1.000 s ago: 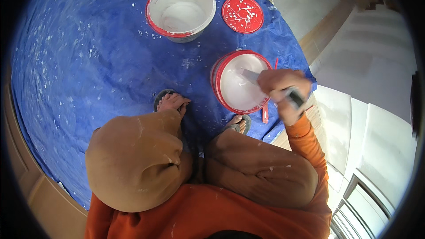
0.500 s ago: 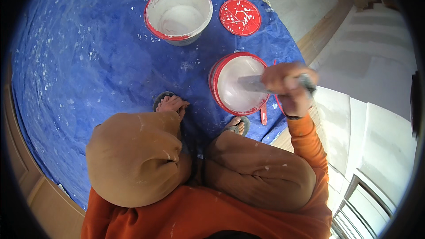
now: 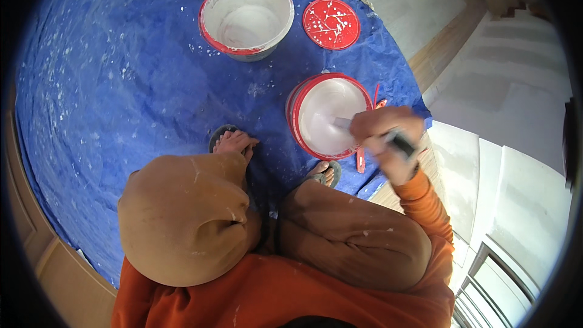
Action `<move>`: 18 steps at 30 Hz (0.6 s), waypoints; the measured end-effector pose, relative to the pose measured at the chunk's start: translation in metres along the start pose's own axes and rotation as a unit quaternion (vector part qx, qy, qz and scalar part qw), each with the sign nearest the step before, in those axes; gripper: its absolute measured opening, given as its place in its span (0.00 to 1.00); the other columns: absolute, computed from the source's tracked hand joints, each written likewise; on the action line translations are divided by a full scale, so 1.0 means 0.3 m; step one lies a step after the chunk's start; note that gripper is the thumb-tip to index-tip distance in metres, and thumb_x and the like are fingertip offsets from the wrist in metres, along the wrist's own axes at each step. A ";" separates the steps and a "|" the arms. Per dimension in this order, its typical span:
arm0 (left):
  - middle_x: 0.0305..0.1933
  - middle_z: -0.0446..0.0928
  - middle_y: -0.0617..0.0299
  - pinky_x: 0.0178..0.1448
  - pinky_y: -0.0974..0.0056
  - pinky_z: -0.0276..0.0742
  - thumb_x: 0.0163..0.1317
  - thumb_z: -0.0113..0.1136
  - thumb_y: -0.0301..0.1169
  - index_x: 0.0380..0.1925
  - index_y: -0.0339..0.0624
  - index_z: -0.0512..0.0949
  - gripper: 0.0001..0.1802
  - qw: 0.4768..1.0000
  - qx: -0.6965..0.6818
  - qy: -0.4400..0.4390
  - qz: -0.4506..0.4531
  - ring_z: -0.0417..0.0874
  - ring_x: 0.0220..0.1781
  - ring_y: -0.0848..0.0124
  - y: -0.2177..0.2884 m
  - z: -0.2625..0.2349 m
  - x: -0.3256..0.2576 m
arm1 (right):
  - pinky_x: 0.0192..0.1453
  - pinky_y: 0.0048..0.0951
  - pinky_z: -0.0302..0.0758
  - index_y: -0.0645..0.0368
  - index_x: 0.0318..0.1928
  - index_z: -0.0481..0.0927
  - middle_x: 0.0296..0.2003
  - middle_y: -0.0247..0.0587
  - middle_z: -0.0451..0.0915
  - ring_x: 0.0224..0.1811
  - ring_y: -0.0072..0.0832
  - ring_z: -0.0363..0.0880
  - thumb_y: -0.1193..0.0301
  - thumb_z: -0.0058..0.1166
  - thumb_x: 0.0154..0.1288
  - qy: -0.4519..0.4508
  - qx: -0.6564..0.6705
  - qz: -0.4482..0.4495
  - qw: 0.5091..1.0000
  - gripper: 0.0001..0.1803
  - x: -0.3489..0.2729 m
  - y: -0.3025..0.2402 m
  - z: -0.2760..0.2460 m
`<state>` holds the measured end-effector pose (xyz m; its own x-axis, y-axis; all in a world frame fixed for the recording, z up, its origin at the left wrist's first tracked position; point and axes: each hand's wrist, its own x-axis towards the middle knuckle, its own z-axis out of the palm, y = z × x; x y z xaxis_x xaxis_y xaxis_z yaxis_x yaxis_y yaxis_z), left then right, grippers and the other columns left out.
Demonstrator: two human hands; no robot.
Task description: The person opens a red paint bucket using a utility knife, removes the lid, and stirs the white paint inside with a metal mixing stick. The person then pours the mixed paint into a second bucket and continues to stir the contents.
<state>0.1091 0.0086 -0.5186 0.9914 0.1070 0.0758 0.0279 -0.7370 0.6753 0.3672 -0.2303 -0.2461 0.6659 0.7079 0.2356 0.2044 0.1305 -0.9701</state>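
the right hand (image 3: 385, 143) is closed in a fist around a dark-handled tool (image 3: 398, 143), blurred in the picture, whose pale blade or shaft (image 3: 341, 123) reaches down into the near bucket (image 3: 328, 115). this red-rimmed bucket stands near the right edge of the blue tarp (image 3: 121, 97) and holds smooth white paint or compound across most of its width. the left hand is not in view; it is hidden somewhere behind the raised knee (image 3: 182, 218), so its state cannot be told.

a 2nd red-rimmed bucket (image 3: 246, 17) sits toward the far edge of the tarp, well apart from the near one. its inside is coated white and it looks mostly emptied. a round red lid (image 3: 331, 23), spattered white, lies flat just beside it on the right.

2 sandalled feet (image 3: 234, 143) rest on the tarp near the stirred bucket, 1 on each side of its near rim.

judging by the blur at the hand and the even surface of the white mix, the stirring looks well under way, with no lumps showing. the lid is already off and the far bucket seems used up. nothing white has been carried out of the near bucket so far as the picture shows.
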 end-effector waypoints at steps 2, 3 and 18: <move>0.39 0.83 0.66 0.59 0.56 0.74 0.52 0.68 0.22 0.44 0.52 0.87 0.19 1.000 -0.003 -0.007 -0.005 0.80 0.47 0.60 0.018 -0.026 0.003 | 0.36 0.39 0.81 0.64 0.31 0.80 0.26 0.47 0.82 0.26 0.40 0.81 0.70 0.63 0.64 0.064 0.064 -0.012 0.996 0.09 0.006 -0.022 -0.002; 0.39 0.83 0.66 0.59 0.56 0.74 0.53 0.68 0.22 0.44 0.52 0.87 0.18 1.000 -0.018 -0.016 -0.005 0.80 0.47 0.60 0.022 -0.041 0.009 | 0.37 0.39 0.82 0.64 0.32 0.81 0.26 0.47 0.83 0.26 0.39 0.82 0.70 0.63 0.64 0.067 0.043 -0.001 0.997 0.10 0.008 -0.050 -0.014; 0.41 0.83 0.67 0.58 0.56 0.73 0.55 0.68 0.25 0.45 0.53 0.88 0.17 1.000 -0.001 -0.021 0.017 0.82 0.49 0.62 -0.017 -0.016 -0.004 | 0.32 0.37 0.75 0.61 0.32 0.79 0.25 0.41 0.79 0.27 0.32 0.79 0.75 0.61 0.62 0.047 0.125 0.025 0.991 0.04 -0.011 -0.009 0.000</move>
<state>0.1072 0.0155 -0.5186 0.9963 0.0533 0.0679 -0.0064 -0.7385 0.6742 0.3644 -0.2331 -0.2443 0.7370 0.6514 0.1804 -0.0066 0.2738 -0.9618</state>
